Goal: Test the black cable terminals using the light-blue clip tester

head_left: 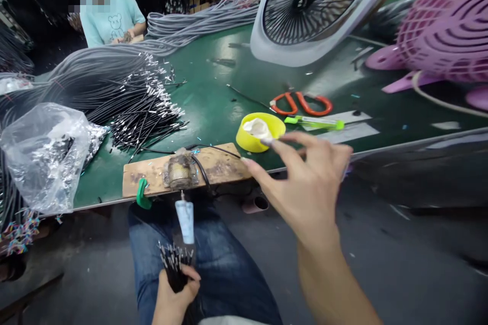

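Observation:
My left hand [177,292] is closed around a bundle of black cables [174,266] with silvery tips pointing up, low over my lap. My right hand [308,177] hovers at the table edge, thumb and index finger apart. Its index fingertip is at the rim of a yellow bowl [244,138] holding a white substance [255,127]; whether it touches, I cannot tell. Left of this hand, a wooden board [224,162] carries a small round motor-like device [181,171]. A pale blue tapered piece [185,221] sticks out from the device toward my lap.
Behind the bowl lie orange-handled scissors [301,104] and a green cutter knife [316,122]. A white fan [305,53] and a pink fan [438,35] stand farther back. Cables [102,76] and a plastic bag [43,157] cover the left. Another person [110,15] sits across.

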### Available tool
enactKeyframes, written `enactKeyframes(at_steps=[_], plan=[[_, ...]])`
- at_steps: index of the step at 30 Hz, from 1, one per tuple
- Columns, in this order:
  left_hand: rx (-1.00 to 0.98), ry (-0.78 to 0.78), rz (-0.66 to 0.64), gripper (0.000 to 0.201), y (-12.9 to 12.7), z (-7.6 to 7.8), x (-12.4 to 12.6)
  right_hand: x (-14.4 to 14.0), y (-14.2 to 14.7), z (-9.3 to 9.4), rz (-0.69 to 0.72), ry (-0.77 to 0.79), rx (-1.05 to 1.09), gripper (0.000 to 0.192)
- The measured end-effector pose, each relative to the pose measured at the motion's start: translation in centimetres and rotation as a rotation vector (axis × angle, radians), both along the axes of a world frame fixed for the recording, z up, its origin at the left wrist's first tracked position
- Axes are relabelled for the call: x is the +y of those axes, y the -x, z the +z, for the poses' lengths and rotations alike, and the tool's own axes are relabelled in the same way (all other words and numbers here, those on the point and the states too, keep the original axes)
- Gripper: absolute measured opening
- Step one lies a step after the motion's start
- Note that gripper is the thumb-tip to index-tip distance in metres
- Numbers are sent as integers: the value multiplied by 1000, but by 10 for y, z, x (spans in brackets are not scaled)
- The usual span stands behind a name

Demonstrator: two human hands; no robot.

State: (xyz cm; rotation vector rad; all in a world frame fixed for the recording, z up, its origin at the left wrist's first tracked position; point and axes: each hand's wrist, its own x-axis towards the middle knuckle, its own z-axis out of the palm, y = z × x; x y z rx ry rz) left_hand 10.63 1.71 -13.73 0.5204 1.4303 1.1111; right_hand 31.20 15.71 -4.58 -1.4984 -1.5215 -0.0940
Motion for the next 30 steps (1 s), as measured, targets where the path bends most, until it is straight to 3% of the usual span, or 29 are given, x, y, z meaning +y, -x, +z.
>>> enactKeyframes(at_steps=[5, 8, 10, 14, 18, 22, 26, 30], plan=[[-173, -21, 4, 41, -2, -18, -13, 48, -20, 11, -30, 47, -182, 38], [-246, -25, -9, 42, 1, -27, -15, 70, -32, 14, -45, 57, -192, 48], [-265, -34, -23, 40, 4, -33, -17, 85, -37, 13, -26, 156, -249, 56], [-275, -71, -77, 33, 8, -47, -22, 108, -38, 2, 20, 332, -331, 40], [-279, -100, -126, 20, 9, -55, -22, 107, -31, -6, 36, 346, -258, 36], [-268, -96, -155, 19, 12, -46, -12, 88, -22, 2, -2, 344, -289, 29], [-257, -100, -118, 17, 12, -26, 2, 76, -19, 12, -107, 362, -373, 39], [-248, -100, -29, 24, 7, -5, 15, 82, -24, 1, -38, 320, -399, 42]])
